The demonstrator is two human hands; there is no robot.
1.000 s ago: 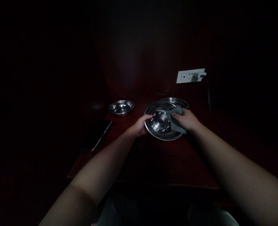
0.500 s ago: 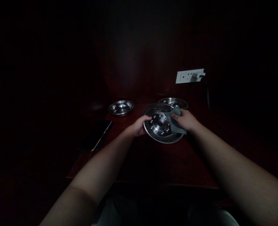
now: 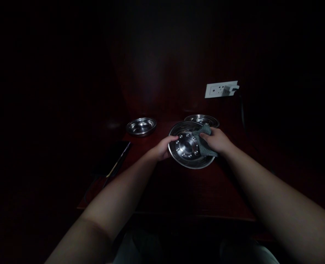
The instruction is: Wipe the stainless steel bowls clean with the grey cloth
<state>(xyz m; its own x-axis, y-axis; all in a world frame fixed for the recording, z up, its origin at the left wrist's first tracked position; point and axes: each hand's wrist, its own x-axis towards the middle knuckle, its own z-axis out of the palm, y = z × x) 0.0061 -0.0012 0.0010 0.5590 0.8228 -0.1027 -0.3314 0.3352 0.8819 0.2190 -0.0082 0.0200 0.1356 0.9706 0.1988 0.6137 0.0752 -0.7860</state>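
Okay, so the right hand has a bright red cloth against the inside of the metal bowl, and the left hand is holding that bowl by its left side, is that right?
Not quite: the cloth is grey-green, as the head view shows. The right hand does have it against the inside of the metal bowl, and the left hand holds that bowl's left side.
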